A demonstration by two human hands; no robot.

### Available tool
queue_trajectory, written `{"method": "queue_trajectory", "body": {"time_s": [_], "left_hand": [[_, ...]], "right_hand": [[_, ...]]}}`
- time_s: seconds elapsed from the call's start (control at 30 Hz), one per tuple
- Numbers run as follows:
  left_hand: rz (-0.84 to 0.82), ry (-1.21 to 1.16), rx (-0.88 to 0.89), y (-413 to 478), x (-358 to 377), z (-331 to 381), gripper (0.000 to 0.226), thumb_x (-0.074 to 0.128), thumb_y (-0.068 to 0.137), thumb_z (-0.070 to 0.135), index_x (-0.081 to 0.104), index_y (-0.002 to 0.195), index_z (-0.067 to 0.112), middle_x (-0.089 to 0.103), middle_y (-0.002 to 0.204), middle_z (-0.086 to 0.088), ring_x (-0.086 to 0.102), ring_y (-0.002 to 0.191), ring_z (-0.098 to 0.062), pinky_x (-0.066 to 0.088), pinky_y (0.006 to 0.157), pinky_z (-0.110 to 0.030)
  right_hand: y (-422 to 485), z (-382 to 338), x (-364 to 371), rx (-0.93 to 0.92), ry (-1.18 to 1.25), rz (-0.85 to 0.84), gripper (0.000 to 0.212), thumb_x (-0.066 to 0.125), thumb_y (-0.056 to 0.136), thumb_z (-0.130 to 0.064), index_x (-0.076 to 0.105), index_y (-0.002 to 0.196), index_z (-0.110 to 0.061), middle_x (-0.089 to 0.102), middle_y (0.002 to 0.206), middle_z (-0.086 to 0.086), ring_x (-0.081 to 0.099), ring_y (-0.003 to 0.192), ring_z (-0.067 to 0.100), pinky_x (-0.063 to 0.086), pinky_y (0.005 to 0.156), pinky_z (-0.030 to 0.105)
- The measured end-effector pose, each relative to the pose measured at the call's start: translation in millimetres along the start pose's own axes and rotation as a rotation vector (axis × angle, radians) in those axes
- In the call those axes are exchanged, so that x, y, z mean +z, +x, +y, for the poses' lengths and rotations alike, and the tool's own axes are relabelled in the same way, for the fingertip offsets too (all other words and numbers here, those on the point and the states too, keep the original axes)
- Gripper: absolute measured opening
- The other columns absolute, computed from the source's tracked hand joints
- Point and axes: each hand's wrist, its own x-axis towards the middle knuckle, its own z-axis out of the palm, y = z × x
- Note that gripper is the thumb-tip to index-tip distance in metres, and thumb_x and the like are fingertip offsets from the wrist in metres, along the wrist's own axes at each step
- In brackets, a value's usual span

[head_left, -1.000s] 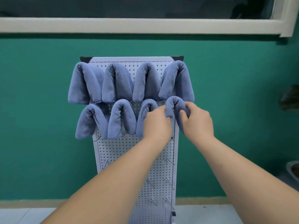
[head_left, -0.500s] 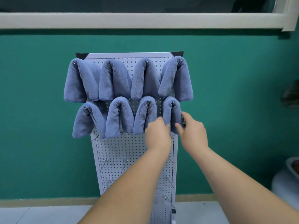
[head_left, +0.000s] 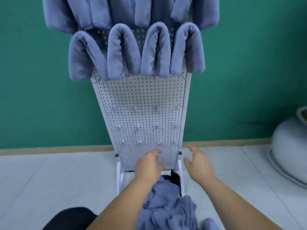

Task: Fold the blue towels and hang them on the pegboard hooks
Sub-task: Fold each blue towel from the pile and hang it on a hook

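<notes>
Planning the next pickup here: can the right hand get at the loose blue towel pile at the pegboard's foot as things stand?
Probably yes. The right hand is open and empty, the towel pile lies uncovered close beneath it, and nothing visible blocks the way.

One wide-angle camera, worn on the person's head, is looking forward and tilting down. It is facing a white pegboard standing against a green wall, close enough that the frame's top edge is cutting off the upper row of blue towels. The board's sides are narrowing toward the tiled floor. The left hand and right hand are extending in from the bottom edge, nearest the lens.
</notes>
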Motion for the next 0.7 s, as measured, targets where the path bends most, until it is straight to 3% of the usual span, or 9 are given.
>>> {"method": "queue_trajectory", "body": {"time_s": [0.13, 0.23, 0.4, 0.5, 0.57, 0.7], "left_hand": [[-0.359, 0.162, -0.126, -37, 35, -91, 0.055, 0.076, 0.090, 0.030, 0.061, 0.143, 0.030, 0.066, 0.134, -0.001, 0.063, 0.125, -0.024, 0.051, 0.104, -0.033], [-0.507, 0.311, -0.155, -54, 53, -124, 0.057, 0.076, 0.092, 0.031, 0.058, 0.146, 0.031, 0.061, 0.144, -0.001, 0.059, 0.129, -0.023, 0.049, 0.108, -0.033], [-0.688, 0.288, -0.114, -92, 91, -153, 0.054, 0.074, 0.096, 0.034, 0.057, 0.147, 0.030, 0.061, 0.143, -0.004, 0.059, 0.126, -0.025, 0.049, 0.104, -0.036], [-0.791, 0.341, -0.105, -109, 109, -165, 0.057, 0.072, 0.097, 0.032, 0.054, 0.150, 0.020, 0.055, 0.150, -0.006, 0.054, 0.133, -0.027, 0.046, 0.110, -0.039], [-0.821, 0.362, -0.093, -113, 114, -165, 0.050, 0.070, 0.098, 0.028, 0.056, 0.145, 0.016, 0.060, 0.143, -0.010, 0.058, 0.128, -0.029, 0.050, 0.106, -0.040], [-0.754, 0.322, -0.051, -108, 112, -156, 0.052, 0.070, 0.096, 0.027, 0.055, 0.146, 0.029, 0.065, 0.134, -0.005, 0.063, 0.120, -0.028, 0.054, 0.101, -0.042]], "right_hand": [[-42, 54, 55, 0.118, -0.306, -0.593, 0.070, 0.064, 0.099, -0.039, 0.033, 0.161, -0.029, 0.036, 0.159, 0.011, 0.051, 0.137, 0.033, 0.045, 0.110, 0.037], [-63, 73, 77, 0.091, -0.343, -0.842, 0.065, 0.065, 0.098, -0.039, 0.039, 0.157, -0.033, 0.040, 0.153, 0.010, 0.054, 0.132, 0.032, 0.047, 0.108, 0.038], [-87, 71, 106, -0.013, -0.336, -0.919, 0.041, 0.058, 0.104, -0.030, 0.058, 0.144, -0.021, 0.053, 0.146, 0.010, 0.056, 0.118, 0.027, 0.048, 0.101, 0.035], [-101, 70, 127, -0.013, -0.317, -1.090, 0.043, 0.057, 0.105, -0.036, 0.057, 0.147, -0.026, 0.054, 0.151, 0.001, 0.055, 0.130, 0.027, 0.047, 0.105, 0.036], [-113, 69, 139, -0.004, -0.385, -1.146, 0.046, 0.059, 0.103, -0.037, 0.057, 0.148, -0.029, 0.053, 0.150, -0.001, 0.055, 0.131, 0.028, 0.048, 0.106, 0.038], [-128, 73, 160, 0.054, -0.443, -0.958, 0.037, 0.064, 0.095, -0.027, 0.069, 0.132, -0.025, 0.068, 0.130, 0.006, 0.065, 0.111, 0.025, 0.053, 0.096, 0.038]]}}
